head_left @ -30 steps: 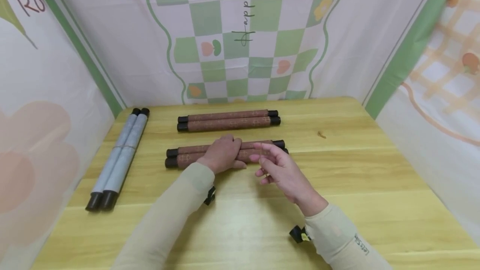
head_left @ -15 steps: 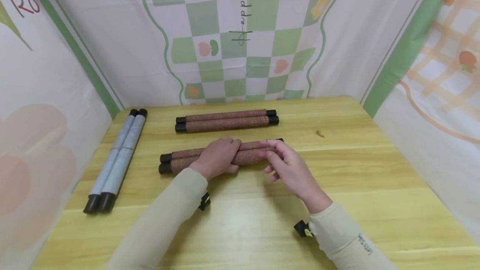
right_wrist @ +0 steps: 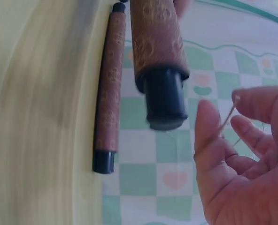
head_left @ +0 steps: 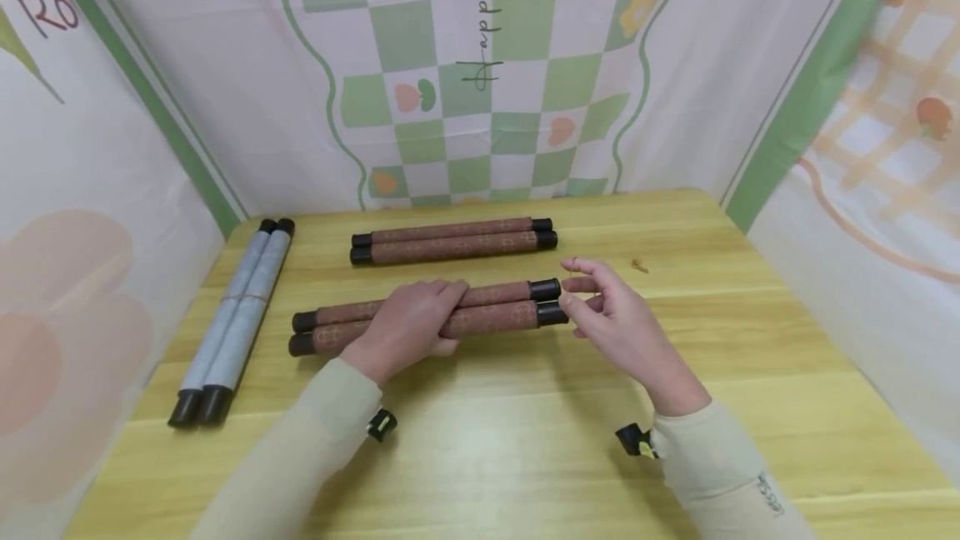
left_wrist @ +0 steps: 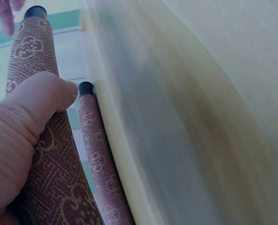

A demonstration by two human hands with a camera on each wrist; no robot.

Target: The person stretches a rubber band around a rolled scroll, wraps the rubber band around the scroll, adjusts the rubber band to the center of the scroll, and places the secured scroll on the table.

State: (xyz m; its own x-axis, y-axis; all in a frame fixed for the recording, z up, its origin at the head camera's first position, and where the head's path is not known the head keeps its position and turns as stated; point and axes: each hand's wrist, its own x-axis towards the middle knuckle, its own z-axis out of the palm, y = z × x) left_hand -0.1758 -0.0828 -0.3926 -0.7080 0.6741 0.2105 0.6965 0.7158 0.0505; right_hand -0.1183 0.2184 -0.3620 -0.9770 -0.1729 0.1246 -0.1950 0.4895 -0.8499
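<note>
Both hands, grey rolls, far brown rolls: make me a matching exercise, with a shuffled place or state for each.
1. left hand
2. right hand
3. grey rolls
4. far brown rolls

A. with a thin band between its fingers
B. behind the near brown rolls
C. gripping the near brown rolls
D. along the table's left side

1-C, 2-A, 3-D, 4-B

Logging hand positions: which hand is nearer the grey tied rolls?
Left. The left hand, gripping the front brown rolls, is right of the grey rolls; the right hand is farther right.
</note>
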